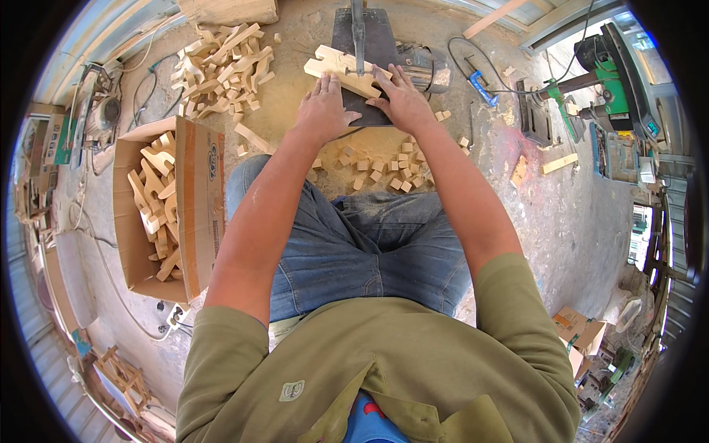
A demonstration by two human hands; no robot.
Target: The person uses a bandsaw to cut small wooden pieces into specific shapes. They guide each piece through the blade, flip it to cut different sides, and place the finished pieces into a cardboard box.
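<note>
A pale wooden piece with cut-out edges (337,62) lies on the dark metal table (362,33) of a saw, under its upright metal arm (359,37). My left hand (323,111) holds the left part of the piece, fingers laid forward on its near edge and thumb stretched toward the right. At the piece's right end, my right hand (405,103) holds it with its fingertips, the thumb spread over the table's near side. The blade's contact with the wood is too small to make out.
Small wooden blocks (396,168) lie in sawdust before my crossed legs. Cut wooden pieces are heaped (221,70) at the far left, and more fill a cardboard box (203,199) beside my left arm. A motor (425,68), blue clamp (481,90) and green machine (609,92) stand right.
</note>
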